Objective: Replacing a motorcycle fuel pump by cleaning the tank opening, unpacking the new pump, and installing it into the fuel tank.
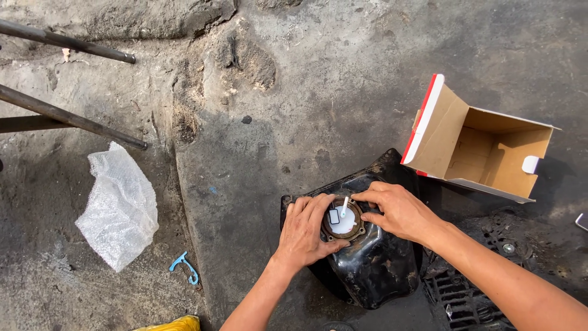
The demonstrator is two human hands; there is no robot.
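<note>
left hand (304,230) and right hand (397,211) pressed, fingers curled, on round rusty metal cap with white centre (343,222), seated atop dented black metal tank (373,263) on concrete floor (275,122). farther right, open cardboard box (484,150); far left, crumpled bubble wrap (119,205).

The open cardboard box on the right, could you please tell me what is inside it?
The box shows only bare brown walls inside; its deepest back corner is out of sight.
</note>
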